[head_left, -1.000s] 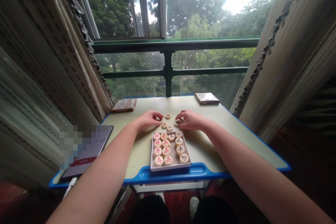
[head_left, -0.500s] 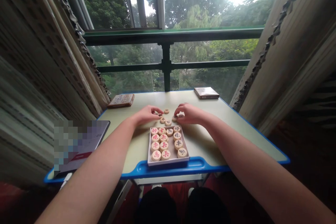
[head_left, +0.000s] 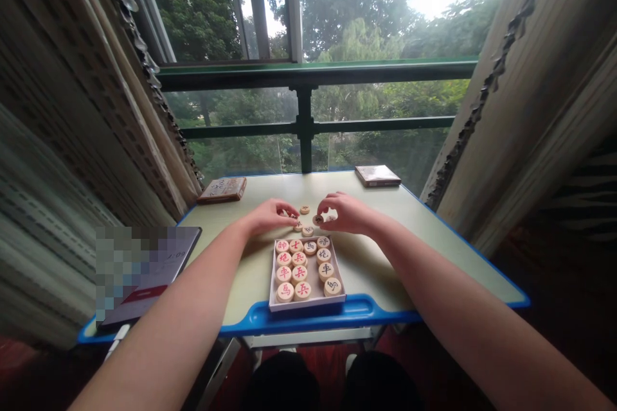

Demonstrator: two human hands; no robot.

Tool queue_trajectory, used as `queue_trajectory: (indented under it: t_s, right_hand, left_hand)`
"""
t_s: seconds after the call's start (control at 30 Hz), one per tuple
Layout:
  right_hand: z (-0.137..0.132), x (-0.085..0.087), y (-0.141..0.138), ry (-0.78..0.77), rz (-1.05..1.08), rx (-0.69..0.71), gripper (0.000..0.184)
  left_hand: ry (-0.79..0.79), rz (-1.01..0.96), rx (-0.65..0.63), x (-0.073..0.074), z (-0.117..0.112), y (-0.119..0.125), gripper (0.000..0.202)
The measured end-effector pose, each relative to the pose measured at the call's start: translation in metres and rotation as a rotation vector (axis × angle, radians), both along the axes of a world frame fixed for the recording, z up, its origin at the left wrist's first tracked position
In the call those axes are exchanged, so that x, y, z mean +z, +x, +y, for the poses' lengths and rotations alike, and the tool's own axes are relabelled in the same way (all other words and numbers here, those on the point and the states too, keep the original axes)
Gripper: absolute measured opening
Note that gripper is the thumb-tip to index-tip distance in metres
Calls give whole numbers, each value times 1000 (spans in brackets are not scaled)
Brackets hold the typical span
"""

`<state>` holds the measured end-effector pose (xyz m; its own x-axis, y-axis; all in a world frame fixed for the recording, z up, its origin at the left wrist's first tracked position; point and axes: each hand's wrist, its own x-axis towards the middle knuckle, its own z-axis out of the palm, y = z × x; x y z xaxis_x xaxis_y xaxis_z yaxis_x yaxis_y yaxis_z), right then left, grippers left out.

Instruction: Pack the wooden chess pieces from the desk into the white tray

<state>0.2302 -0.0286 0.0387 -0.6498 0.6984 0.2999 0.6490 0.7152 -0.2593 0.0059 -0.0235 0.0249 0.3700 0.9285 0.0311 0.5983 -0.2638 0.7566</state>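
A shallow white box (head_left: 307, 301) near the table's front edge holds several round wooden chess pieces with red and black characters. Just beyond it a few loose pieces (head_left: 304, 210) lie on the tabletop. My right hand (head_left: 345, 212) hovers over them and pinches one wooden chess piece (head_left: 318, 219) between thumb and fingers, lifted slightly off the table. My left hand (head_left: 270, 213) rests beside the loose pieces with its fingers curled onto one of them; what lies under the fingertips is hidden.
The pale table (head_left: 385, 257) has a blue rim and stands against a window railing. A brown flat box (head_left: 222, 189) lies at the back left, another flat box (head_left: 377, 174) at the back right. A dark tablet (head_left: 166, 263) sits at the left edge.
My right hand has lifted a piece off the table, pinched in its fingertips. The left hand stays curled by the loose pieces. The view shifted slightly.
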Motion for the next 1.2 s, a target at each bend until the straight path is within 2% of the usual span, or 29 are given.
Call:
queue_trajectory:
  t_s: [0.2,0.33,0.43,0.53,0.63,0.77,1.03,1.2]
  right_hand:
    - [2,-2,1,-8,-39,-51,23]
    - [7,-7,2,-49,-90,-30,23]
    - [7,-6,3,-72,-103,-51,29]
    - [5,0,6,-96,-109,-132,36]
    - [5,6,12,-161,-150,-250,34]
    - [7,8,14,-246,-206,-333,28]
    - [10,-1,10,-148,-153,-305,26]
    - [13,-6,9,-98,-144,-305,28]
  left_hand:
    - [18,-30,114,-7,6,1,31]
    - [-31,-128,127,-11,9,-1,28]
    - [-43,-159,137,-11,10,-3,30]
    - [-95,-118,94,-9,8,-6,38]
    - [-120,-77,38,-8,7,-6,45]
    - [-94,-97,48,-8,6,-5,36]
    - [-70,-70,10,-7,5,-2,40]
    - [68,-12,79,-8,8,-4,35]
